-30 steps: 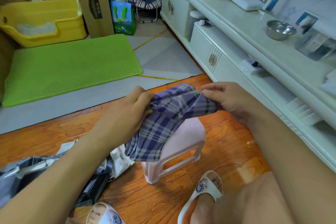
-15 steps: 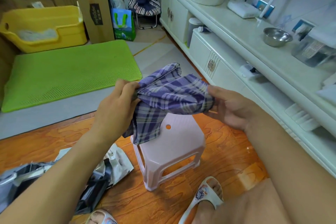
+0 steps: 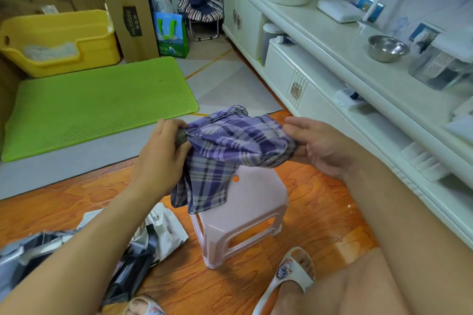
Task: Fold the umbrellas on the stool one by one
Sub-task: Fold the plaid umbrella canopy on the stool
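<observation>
I hold a purple plaid umbrella [image 3: 225,146] in the air above a pale pink plastic stool [image 3: 252,208]. My left hand [image 3: 163,151] grips its dark end at the left, fingers curled round it. My right hand [image 3: 314,146] holds the bunched cloth at the right end, thumb on top and fingers underneath. Loose folds of cloth hang down over the stool's near left corner. The stool's visible top is bare, with a small round hole.
A crumpled grey and black heap [image 3: 133,245] lies on the wooden floor left of the stool. A white cabinet [image 3: 307,79] runs along the right. Beyond are a green mat [image 3: 97,102] and a yellow bin [image 3: 58,41]. My slippered feet [image 3: 291,276] rest near the stool.
The umbrella has been lifted off the stool and raised. My hands have moved apart, stretching the cloth sideways, and my right hand has shifted its hold to the right end.
</observation>
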A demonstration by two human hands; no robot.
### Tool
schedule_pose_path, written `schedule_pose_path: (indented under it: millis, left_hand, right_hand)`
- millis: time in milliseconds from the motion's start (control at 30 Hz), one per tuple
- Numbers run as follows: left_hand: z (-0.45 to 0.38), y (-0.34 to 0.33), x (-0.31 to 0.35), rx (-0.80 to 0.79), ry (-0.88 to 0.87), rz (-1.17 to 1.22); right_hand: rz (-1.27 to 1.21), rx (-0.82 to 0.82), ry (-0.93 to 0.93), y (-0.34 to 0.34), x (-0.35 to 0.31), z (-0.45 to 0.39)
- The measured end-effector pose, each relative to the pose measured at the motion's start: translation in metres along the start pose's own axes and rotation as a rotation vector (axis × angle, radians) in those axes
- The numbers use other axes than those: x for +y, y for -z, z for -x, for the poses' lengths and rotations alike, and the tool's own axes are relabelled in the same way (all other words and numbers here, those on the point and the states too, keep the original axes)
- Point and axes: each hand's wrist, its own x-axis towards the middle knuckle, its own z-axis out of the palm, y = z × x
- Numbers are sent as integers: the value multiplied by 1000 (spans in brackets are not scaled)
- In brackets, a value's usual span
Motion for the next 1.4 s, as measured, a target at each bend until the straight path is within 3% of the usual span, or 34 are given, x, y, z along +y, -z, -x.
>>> schedule_pose_path:
  millis: [200, 333, 467, 533, 700, 900, 1033, 1167, 1300, 1367, 1400]
  left_hand:
    - [1, -4, 0, -25, 37, 10]
    - [4, -8, 3, -9, 83, 8]
    - [5, -8, 1, 34, 146, 63]
    - [2, -11, 1, 34, 217, 132]
    - [-10, -20, 10, -18, 483, 549]
    - [-42, -30, 48, 111, 573, 1072]
    - [-50, -43, 48, -44, 706, 1331]
    - [-29, -77, 13, -183, 967, 1201]
    - [5, -102, -28, -252, 1048, 907]
    - [14, -106, -40, -237, 960, 718]
    - [16, -106, -45, -271, 853, 493]
  right_hand:
    - [-554, 42, 82, 3, -8, -1]
    - [-309, 208, 61, -3, 1, -10]
    - [-172, 50, -85, -2, 1, -4]
    - [-107, 61, -62, -4, 6, -4]
    - [-244, 184, 211, -2, -8, -7]
    - [-279, 230, 421, -5, -21, -2]
    - [-212, 233, 460, -2, -20, -3]
    - [-46, 236, 382, 1, 2, -26]
    - [276, 127, 150, -8, 38, -47]
    - [361, 73, 28, -12, 49, -50]
    - [376, 64, -14, -12, 53, -52]
